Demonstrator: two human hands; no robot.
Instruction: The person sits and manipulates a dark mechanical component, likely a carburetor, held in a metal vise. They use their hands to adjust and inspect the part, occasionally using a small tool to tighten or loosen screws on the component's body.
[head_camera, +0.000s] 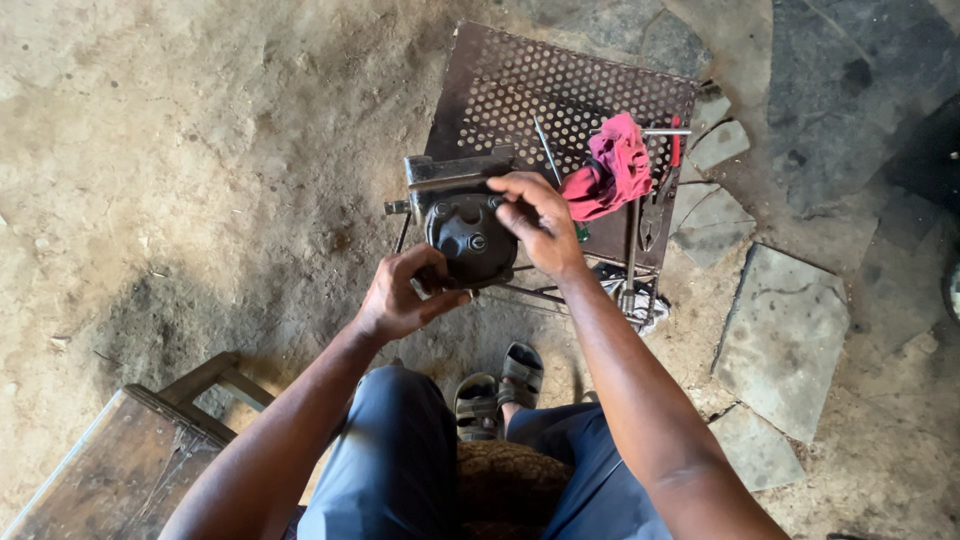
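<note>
Both hands on a dark round metal casting clamped at a vise, at the near edge of a perforated table.

The left hand (400, 295) curls its fingers around the lower left rim of the casting (470, 240), while the right hand (538, 222) pinches at its upper right edge, fingers bent over the top; whether a small tool sits under them I cannot tell. The casting sits between the hands, against the vise (450, 175) just beyond them. It looks heavy and greasy, so a slipping grip could drop it toward the sandalled feet (500, 390) directly below. A red rag (612, 168), a thin rod (546, 148) and pliers (655, 205) lie just right of the right hand, near the table (560, 80) edge, where a jolt could knock them off.
</note>
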